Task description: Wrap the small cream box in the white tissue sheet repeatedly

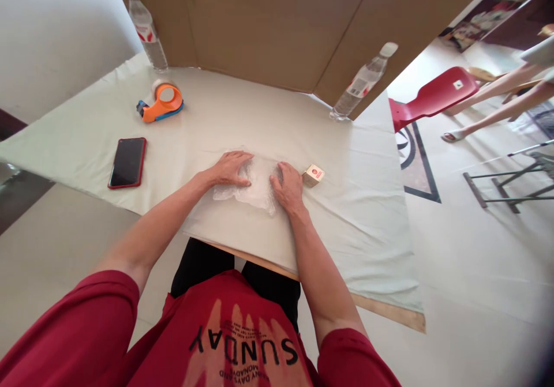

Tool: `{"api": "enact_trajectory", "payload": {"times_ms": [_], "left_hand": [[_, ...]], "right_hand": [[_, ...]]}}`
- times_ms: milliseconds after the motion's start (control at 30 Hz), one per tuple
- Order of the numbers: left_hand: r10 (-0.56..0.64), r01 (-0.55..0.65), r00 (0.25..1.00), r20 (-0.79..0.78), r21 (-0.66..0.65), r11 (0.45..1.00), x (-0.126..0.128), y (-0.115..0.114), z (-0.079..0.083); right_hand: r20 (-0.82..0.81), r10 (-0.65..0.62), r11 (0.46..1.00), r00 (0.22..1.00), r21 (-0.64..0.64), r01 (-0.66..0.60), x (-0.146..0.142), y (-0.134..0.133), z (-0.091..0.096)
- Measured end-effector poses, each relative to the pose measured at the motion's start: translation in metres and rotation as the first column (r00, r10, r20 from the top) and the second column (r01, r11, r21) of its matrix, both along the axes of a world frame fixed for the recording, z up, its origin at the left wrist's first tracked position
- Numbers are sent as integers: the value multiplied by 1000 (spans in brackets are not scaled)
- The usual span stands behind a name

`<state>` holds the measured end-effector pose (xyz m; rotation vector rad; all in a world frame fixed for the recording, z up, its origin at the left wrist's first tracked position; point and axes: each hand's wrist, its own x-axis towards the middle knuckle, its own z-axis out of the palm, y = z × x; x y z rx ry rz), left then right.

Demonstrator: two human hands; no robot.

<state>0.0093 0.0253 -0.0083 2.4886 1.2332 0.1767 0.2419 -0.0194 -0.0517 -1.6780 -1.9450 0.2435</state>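
A crumpled sheet of clear plastic, perhaps bubble wrap (255, 194), lies on the cloth-covered table in front of me. My left hand (231, 169) rests on its left part, thumb and fingers apart. At the sheet's right edge is my right hand (289, 186), its fingers slightly bent and thumb apart, pressing down flat rather than gripping. Just right of that hand sits a small cardboard box (313, 175) with a red print on it.
An orange tape dispenser (162, 103) and a phone in a red case (127, 162) lie to the left. Behind stands a cardboard panel (268, 23), with a water bottle (149, 32) and another bottle (361, 84) before it. A red chair (441, 96) and a person's legs are beyond the table.
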Motion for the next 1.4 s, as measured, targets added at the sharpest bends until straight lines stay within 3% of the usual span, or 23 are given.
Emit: {"api": "enact_trajectory", "payload": {"times_ms": [267, 367, 433, 600, 733, 900, 967, 1100, 1233, 1400], "left_hand": [[37, -37, 999, 17, -10, 999, 0, -2, -8], [34, -34, 999, 32, 3, 999, -1, -3, -11], [23, -24, 998, 56, 16, 1000, -2, -4, -12], [17, -23, 992, 125, 44, 999, -4, -6, -15], [8, -17, 987, 162, 52, 998, -6, -5, -19], [-19, 9, 981, 194, 49, 999, -7, -2, -22], [-25, 17, 981, 191, 45, 999, -7, -1, -21], [-4, 3, 973, 230, 5, 1000, -9, 3, -19], [43, -26, 941, 334, -56, 998, -12, 6, -18], [84, -51, 921, 380, -94, 994, -15, 5, -19]], "right_hand": [[21, 69, 996, 997, 61, -70, 0, -4, 14], [52, 63, 987, 997, 147, -70, 18, -7, 32], [86, -18, 988, 996, 152, 5, 38, -9, 43], [103, -258, 964, 961, -42, 263, 88, -12, 40], [9, -269, 957, 963, -109, 268, 99, -16, 28], [-199, -205, 975, 958, -122, 183, 73, -32, 44], [-315, -92, 992, 945, -110, 60, 52, -37, 56], [-334, 101, 989, 937, -69, -131, 8, -32, 68], [-329, 162, 974, 930, -98, -204, -23, -16, 57], [-280, 162, 967, 946, -148, -209, -32, -1, 34]]}}
